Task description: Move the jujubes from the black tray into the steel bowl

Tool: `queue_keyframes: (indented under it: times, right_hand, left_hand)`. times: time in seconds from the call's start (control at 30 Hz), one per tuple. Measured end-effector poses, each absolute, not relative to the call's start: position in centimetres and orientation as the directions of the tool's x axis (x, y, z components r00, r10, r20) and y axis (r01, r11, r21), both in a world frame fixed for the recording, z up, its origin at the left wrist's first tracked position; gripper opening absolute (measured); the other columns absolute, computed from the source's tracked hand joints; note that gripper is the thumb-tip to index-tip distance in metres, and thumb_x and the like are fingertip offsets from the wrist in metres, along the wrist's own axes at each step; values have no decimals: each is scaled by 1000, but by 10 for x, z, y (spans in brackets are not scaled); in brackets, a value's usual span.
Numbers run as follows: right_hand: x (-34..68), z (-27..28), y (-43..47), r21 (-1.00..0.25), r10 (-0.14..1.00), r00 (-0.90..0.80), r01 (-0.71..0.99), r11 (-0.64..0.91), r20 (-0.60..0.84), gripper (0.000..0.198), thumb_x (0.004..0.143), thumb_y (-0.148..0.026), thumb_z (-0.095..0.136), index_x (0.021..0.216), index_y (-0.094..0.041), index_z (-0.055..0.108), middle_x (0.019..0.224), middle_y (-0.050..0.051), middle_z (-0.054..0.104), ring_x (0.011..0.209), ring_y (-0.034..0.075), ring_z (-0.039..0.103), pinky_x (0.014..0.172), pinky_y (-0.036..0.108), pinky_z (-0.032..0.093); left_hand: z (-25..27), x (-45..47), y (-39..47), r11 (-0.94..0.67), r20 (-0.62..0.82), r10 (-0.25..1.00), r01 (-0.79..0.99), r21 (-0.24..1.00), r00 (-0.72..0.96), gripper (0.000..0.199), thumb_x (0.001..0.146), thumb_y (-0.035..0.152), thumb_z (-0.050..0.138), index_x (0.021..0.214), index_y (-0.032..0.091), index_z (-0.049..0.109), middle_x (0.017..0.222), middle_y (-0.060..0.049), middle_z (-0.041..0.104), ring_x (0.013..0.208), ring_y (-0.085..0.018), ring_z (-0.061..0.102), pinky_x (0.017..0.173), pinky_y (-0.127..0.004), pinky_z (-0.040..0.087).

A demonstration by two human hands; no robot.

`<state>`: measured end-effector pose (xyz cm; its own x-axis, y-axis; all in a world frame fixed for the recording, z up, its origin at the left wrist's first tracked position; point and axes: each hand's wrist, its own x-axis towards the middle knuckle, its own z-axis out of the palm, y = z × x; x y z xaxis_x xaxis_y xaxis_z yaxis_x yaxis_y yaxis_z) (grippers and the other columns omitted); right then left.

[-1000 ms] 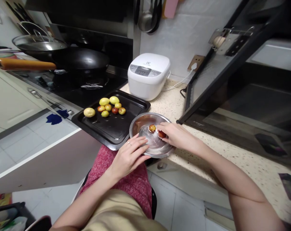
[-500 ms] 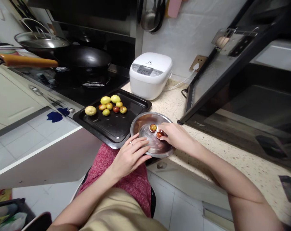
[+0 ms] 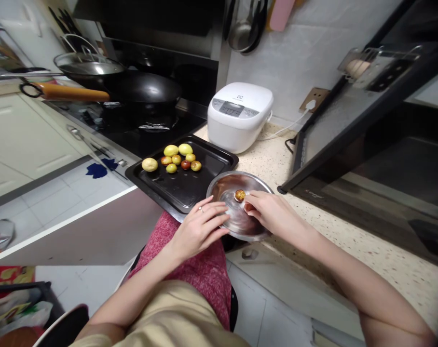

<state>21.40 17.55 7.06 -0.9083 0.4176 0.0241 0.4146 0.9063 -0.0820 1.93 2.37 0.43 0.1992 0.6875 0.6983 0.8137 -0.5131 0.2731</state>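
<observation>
A shiny metal bowl [image 3: 222,185] stands at the counter's front edge, overlapping the tray's corner. My right hand [image 3: 273,212] reaches into it from the right, fingers closed around a reddish-brown jujube [image 3: 248,206] that they mostly cover. Beside those fingertips, a second brown-and-yellow jujube [image 3: 239,195] lies in the bowl. My left hand [image 3: 204,224], a ring on one finger, rests at the bowl's near left rim with its fingers stretched out, holding nothing. Left of the bowl, a black baking tray [image 3: 175,193] carries several jujubes [image 3: 185,165], two yellow-green fruits [image 3: 171,150] and a pale round one [image 3: 149,165].
Behind the tray stands a white rice cooker [image 3: 239,118], plugged into a wall socket [image 3: 315,99]. A black oven [image 3: 371,159] takes up the right side. On the stove sits a black wok [image 3: 146,91] whose wooden handle [image 3: 72,91] points left. An open drawer front [image 3: 77,231] juts out at left.
The view has shifted, so the scene sits farther right. My right fingers now cover more of the reddish-brown jujube. My left hand stays at the rim.
</observation>
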Motion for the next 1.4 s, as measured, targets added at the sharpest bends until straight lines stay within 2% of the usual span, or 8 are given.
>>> queue_keyframes:
  times: [0.23, 0.4, 0.53, 0.73, 0.93, 1.03, 1.17, 1.4]
  right_hand:
    - [218, 72, 194, 16, 67, -980, 71, 997, 187, 25, 96, -9, 58, 116, -20, 69, 113, 8, 75, 100, 24, 71, 89, 39, 56]
    - [216, 77, 211, 87, 7, -954, 34, 996, 301, 30, 98, -9, 56, 123, -19, 70, 125, 9, 75, 109, 23, 72, 91, 38, 59]
    - [218, 78, 219, 156, -39, -920, 25, 987, 389, 34, 99, -8, 54, 127, -18, 69, 130, 11, 74, 113, 23, 72, 95, 40, 59]
    - [218, 82, 220, 220, -135, -858, -26, 975, 495, 36, 101, -9, 52, 133, -18, 67, 132, 10, 74, 118, 23, 70, 95, 39, 59]
    - [217, 84, 218, 248, -205, -809, -76, 966, 550, 42, 102, -6, 50, 141, -17, 62, 133, 12, 73, 122, 24, 69, 98, 42, 59]
    - [218, 82, 218, 243, -183, -824, -57, 968, 537, 45, 103, -6, 48, 144, -20, 59, 137, 11, 71, 127, 24, 67, 100, 43, 59]
    - [217, 76, 217, 213, -170, -816, -59, 975, 553, 49, 102, -6, 50, 149, -21, 55, 140, 13, 69, 130, 24, 65, 103, 44, 59]
    - [210, 65, 212, 331, -324, -779, -159, 930, 538, 40, 103, -14, 57, 143, -11, 58, 130, 16, 73, 124, 25, 68, 97, 40, 61]
  left_hand:
    - [17, -48, 60, -238, 620, 784, 902, 361, -41, 28, 106, 24, 52, 130, 19, 64, 138, -13, 66, 131, -25, 62, 113, -46, 52]
    - [19, -86, 108, -93, 368, 929, 988, 123, 41, 39, 101, 16, 57, 140, 12, 59, 152, -19, 55, 139, -31, 55, 118, -48, 46]
    - [16, -95, 131, -73, 221, 972, 997, -34, 78, 32, 98, 13, 57, 129, 14, 66, 137, -16, 63, 124, -29, 60, 104, -41, 53]
    - [13, -97, 140, -58, 199, 977, 996, -71, 71, 33, 100, 8, 43, 120, 14, 69, 117, -15, 63, 111, -28, 59, 86, -36, 55]
    - [23, -92, 131, -85, 245, 967, 996, 31, 75, 26, 101, 14, 47, 114, 14, 68, 111, -13, 63, 100, -25, 61, 86, -37, 56]
    - [39, -74, 118, -227, 426, 901, 929, 293, 86, 23, 99, 20, 58, 120, 16, 66, 115, -11, 65, 105, -24, 64, 92, -39, 57]
    - [56, -35, 97, -431, 531, 842, 706, 563, 90, 31, 97, 28, 66, 127, 18, 65, 118, -10, 68, 100, -22, 68, 80, -33, 60]
    - [47, 11, 79, -500, 628, 776, 668, 551, 62, 41, 93, 26, 75, 132, 18, 63, 121, -11, 71, 111, -24, 68, 100, -40, 57]
